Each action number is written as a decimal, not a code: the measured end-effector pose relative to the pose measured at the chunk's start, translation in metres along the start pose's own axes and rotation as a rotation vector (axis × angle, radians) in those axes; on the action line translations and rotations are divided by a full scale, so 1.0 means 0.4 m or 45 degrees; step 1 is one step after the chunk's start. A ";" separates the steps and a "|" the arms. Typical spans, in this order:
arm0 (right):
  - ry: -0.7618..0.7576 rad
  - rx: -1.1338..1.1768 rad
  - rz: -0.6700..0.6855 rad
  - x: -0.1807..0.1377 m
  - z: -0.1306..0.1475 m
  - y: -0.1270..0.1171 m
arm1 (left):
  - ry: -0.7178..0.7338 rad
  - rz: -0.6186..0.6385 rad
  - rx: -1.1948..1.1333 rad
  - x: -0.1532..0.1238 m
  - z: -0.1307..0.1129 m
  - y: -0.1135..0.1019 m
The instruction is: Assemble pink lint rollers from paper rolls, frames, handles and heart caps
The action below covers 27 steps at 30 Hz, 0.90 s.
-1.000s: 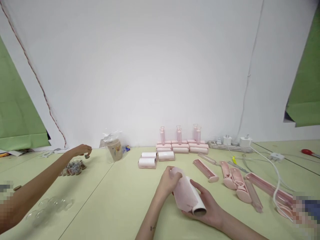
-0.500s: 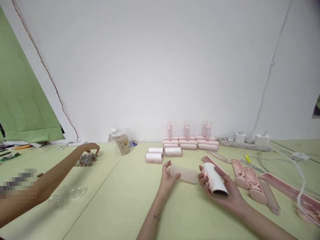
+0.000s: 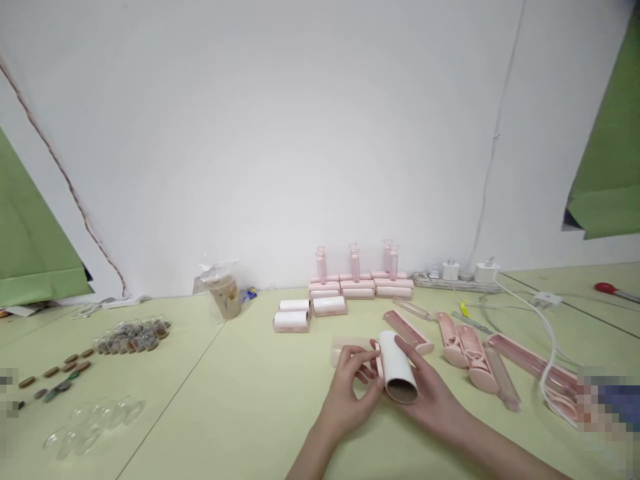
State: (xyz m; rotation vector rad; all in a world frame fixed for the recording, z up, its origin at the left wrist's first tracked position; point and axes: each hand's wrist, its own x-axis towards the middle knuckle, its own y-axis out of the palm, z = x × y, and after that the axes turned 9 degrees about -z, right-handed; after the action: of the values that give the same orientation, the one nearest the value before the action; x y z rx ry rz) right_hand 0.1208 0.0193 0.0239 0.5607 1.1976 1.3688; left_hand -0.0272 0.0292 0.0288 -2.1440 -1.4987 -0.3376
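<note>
My right hand (image 3: 433, 400) holds a white sticky-paper roll (image 3: 396, 367) from below, its open cardboard end facing me. My left hand (image 3: 350, 390) has its fingers closed on the roll's left side. A translucent pink sheet (image 3: 347, 347), peeled off the roll, lies flat on the pale green table (image 3: 240, 413) just behind my left hand. Both hands hover low over the table, in front of several pink lint-roller handles and covers (image 3: 470, 350).
Pink roller parts and white rolls (image 3: 320, 307) are stacked by the wall. A bagged paper cup (image 3: 225, 293) stands at centre left. Small jars (image 3: 133, 335), lids (image 3: 65, 368) and clear caps (image 3: 95, 420) lie at left. A power strip (image 3: 460, 280) and white cables (image 3: 545, 333) are at right.
The pink sheet has come off the roll and now lies on the table. My left hand moved back onto the roll. The other person's arm at left has gone from view.
</note>
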 end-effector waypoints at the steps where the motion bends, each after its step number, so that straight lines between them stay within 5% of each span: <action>1: -0.013 -0.008 0.005 -0.001 0.001 0.002 | 0.000 -0.006 -0.004 0.000 -0.001 -0.001; 8: -0.111 -0.178 0.031 -0.013 0.015 0.026 | -0.180 -0.104 -0.339 0.017 -0.009 -0.005; 15: -0.072 -0.623 0.092 -0.040 -0.012 0.027 | -0.494 -0.601 -1.009 0.041 -0.003 -0.032; 22: -0.173 -1.190 0.037 -0.058 -0.052 0.025 | -0.605 -0.355 -0.835 0.028 -0.020 -0.012; 27: -0.216 -1.212 0.025 -0.066 -0.051 0.035 | -0.567 -0.248 -0.711 0.015 -0.023 0.004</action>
State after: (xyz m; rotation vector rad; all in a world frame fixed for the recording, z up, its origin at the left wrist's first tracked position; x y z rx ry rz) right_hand 0.1023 -0.0089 0.0371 -0.0009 0.3077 1.6722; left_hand -0.0230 0.0287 0.0390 -2.6332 -2.0636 -0.4009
